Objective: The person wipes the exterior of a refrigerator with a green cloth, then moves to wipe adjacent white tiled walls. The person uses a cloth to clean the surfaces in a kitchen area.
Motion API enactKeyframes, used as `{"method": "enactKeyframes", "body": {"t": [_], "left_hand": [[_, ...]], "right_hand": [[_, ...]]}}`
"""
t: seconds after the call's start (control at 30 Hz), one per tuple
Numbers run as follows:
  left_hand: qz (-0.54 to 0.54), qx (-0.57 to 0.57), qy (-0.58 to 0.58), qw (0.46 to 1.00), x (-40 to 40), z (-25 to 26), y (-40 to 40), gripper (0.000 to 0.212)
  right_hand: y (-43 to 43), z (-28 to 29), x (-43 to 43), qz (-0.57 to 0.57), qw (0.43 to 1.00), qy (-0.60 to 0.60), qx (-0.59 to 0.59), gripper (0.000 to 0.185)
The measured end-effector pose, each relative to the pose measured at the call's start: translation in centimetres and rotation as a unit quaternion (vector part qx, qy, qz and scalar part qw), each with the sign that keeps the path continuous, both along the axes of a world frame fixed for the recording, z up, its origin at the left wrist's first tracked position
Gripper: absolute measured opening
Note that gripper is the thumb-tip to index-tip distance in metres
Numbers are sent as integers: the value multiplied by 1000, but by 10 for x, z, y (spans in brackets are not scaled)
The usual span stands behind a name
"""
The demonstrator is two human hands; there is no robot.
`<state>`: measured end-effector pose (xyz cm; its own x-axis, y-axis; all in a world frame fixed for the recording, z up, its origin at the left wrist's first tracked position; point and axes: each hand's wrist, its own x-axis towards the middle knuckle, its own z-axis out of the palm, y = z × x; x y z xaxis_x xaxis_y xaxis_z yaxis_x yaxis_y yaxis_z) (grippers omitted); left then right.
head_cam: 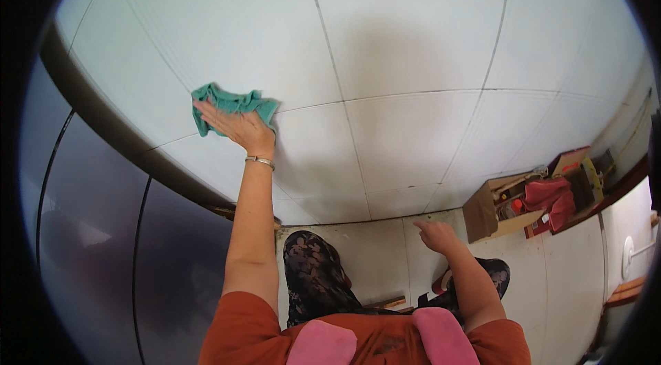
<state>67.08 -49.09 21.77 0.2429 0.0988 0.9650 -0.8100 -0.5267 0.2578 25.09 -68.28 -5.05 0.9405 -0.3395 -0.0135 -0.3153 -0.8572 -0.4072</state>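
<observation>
My left hand (238,126) presses flat on a crumpled green cloth (219,102), which lies against the white tiled wall (413,138). Its fingers are stretched towards the upper left, and green folds show above and on both sides of it. A metal bracelet (260,161) circles the left wrist. Lower down, my right hand (436,236) is in the air over the floor, with the index finger extended and the others partly curled. Nothing shows in that hand, though its palm is turned from view.
Right of my right hand, an open cardboard box (480,213) stands by the wall, holding a red cloth (550,200) and assorted items. A glossy dark panelled cabinet (181,262) borders the left side. Pieces of wood (387,303) lie on the tiled floor (374,251) between my legs.
</observation>
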Motion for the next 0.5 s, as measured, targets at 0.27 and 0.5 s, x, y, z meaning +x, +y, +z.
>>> {"method": "enactKeyframes", "body": {"t": [0.27,0.5], "left_hand": [[-77,180,-153,969,-69,41,-74,63],[-130,347,-219,903,-137,44,-143,63]], "right_hand": [[10,26,3,-6,1000,-17,-10,32],[7,36,-3,-7,999,-35,-8,35]]}}
